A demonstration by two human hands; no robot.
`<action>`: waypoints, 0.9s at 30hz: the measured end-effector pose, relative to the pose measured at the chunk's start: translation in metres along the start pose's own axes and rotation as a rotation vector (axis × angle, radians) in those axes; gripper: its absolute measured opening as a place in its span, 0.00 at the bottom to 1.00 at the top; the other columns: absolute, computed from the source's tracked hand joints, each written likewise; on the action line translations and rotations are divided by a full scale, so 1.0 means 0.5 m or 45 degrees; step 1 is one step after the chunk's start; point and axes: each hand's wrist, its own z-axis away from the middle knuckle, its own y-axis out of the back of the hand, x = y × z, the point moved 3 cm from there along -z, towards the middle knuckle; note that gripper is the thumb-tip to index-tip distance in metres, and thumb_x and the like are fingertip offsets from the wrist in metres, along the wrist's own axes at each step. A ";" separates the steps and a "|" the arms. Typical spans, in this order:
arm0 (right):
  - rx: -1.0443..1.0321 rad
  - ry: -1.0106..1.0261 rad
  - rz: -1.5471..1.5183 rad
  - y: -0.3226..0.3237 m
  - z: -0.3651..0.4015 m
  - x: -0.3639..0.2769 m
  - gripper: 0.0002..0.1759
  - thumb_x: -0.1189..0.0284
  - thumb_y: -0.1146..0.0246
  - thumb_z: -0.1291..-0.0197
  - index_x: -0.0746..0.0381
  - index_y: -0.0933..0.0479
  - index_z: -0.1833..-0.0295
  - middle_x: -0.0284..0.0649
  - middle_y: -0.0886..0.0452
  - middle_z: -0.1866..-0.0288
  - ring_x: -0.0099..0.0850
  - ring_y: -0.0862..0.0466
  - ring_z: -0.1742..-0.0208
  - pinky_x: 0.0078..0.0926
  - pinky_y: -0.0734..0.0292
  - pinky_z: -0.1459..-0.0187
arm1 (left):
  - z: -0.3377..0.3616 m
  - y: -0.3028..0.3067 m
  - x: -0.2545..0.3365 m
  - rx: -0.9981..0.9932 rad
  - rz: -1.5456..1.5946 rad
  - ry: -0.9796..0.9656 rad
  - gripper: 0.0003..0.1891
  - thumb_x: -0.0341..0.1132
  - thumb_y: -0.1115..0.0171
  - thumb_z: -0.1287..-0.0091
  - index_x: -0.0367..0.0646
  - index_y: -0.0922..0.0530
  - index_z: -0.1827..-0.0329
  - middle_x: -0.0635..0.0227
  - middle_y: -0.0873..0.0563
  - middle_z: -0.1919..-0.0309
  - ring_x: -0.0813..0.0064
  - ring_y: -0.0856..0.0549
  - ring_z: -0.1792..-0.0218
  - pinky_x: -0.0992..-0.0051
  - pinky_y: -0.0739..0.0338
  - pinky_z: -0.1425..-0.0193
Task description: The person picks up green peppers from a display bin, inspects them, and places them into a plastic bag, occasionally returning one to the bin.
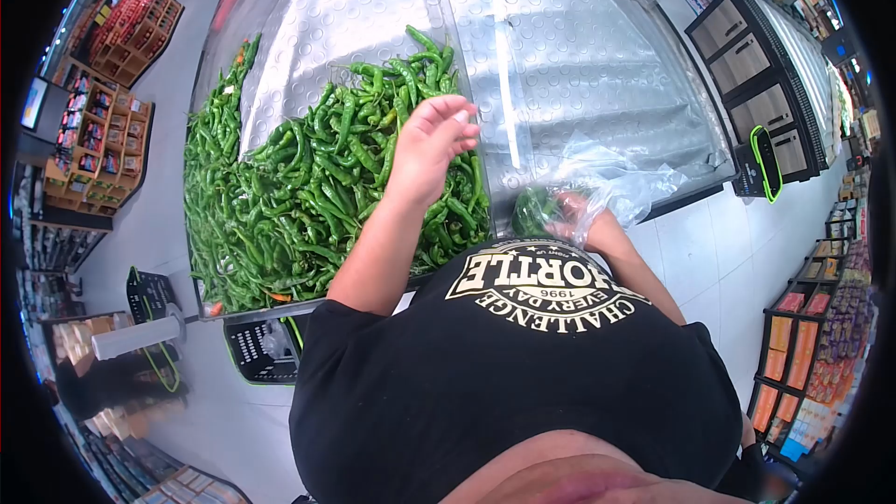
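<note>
My left hand is raised over the right edge of a heap of long green chili peppers. Its fingers are loosely bent and apart, and nothing shows between them. On the right, close to my black shirt, my right hand grips a clear plastic bag. The crumpled film partly covers those fingers. Green peppers show through the lower left part of the bag, beside the hand.
The peppers lie on a dimpled display stand with a central divider. Black baskets with green rims stand at lower left and right. Wooden shelves are on the left, stocked shelves on the right.
</note>
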 end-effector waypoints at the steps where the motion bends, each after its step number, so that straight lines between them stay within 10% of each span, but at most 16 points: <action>1: -0.021 -0.006 -0.102 -0.016 -0.006 0.017 0.34 0.49 0.31 0.46 0.56 0.24 0.37 0.50 0.15 0.49 0.48 0.15 0.48 0.40 0.21 0.47 | 0.009 -0.010 -0.005 -0.073 -0.038 0.030 0.13 0.31 0.41 0.28 0.39 0.26 0.43 0.60 0.17 0.49 0.75 0.16 0.56 0.71 0.20 0.49; 27: 0.052 -0.199 -0.583 0.008 -0.003 -0.038 0.26 0.66 0.31 0.41 0.65 0.26 0.40 0.46 0.16 0.51 0.36 0.16 0.50 0.34 0.22 0.49 | 0.092 -0.104 -0.153 -0.587 -0.322 0.333 0.12 0.29 0.37 0.29 0.36 0.24 0.46 0.69 0.16 0.55 0.82 0.19 0.53 0.78 0.24 0.46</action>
